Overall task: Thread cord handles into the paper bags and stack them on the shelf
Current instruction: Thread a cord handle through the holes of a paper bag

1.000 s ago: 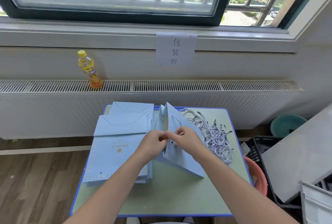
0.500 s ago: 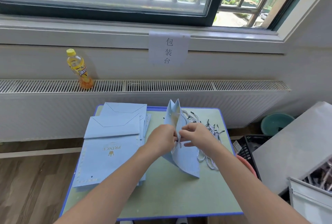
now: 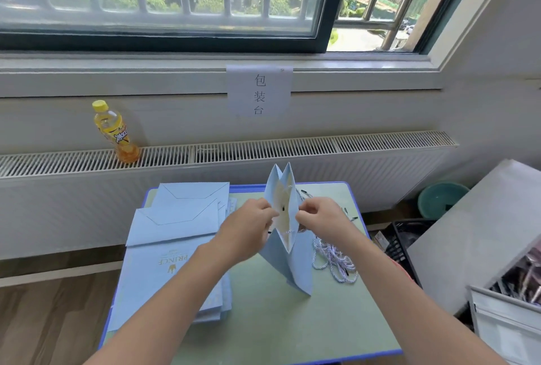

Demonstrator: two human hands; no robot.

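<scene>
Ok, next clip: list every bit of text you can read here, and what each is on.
"包装台": paper sign taped below the window sill.
"PRINCE", upside down from this view, with a small gold crown: top flat bag of the stack.
Bottle label: white characters, too blurred to read.
Open bag in the hands: no text showing.

Both hands, left hand (image 3: 250,225) and right hand (image 3: 317,218), pinch an upright paper bag (image 3: 288,265); flat bags (image 3: 175,235) at nine o'clock, cords (image 3: 333,259) at three.
</scene>
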